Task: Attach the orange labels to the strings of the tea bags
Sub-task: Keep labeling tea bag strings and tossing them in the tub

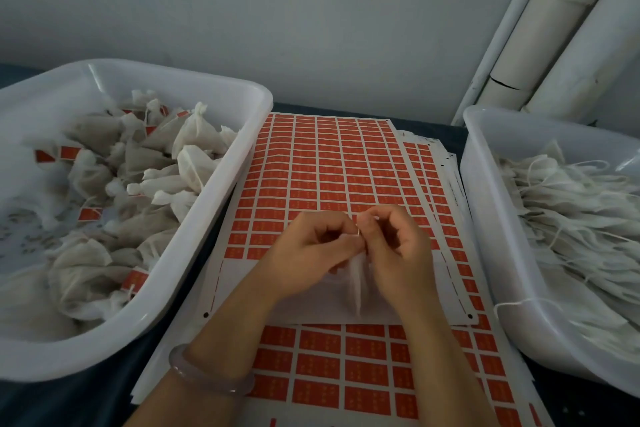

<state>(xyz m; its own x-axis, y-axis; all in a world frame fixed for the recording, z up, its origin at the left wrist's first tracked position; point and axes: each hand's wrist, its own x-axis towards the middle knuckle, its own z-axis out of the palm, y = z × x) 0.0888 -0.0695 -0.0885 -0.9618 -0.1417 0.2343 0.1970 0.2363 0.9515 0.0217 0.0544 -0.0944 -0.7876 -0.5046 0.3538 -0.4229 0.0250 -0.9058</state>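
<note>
My left hand (313,246) and my right hand (398,246) meet fingertip to fingertip over a sheet of orange labels (329,166). Between the fingertips both hands pinch the thin string (358,231) of a flat white tea bag (355,284), which hangs down between my wrists. A label on that string is hidden by the fingers, if there is one. The lower rows of the top sheet are bare white backing (242,274). More label sheets (346,374) lie underneath.
A white tub (214,204) on the left holds tea bags with orange labels attached. Another white tub (485,204) on the right holds flat tea bags with loose strings. White pipes (554,45) run up the wall at back right. A bangle (207,374) sits on my left wrist.
</note>
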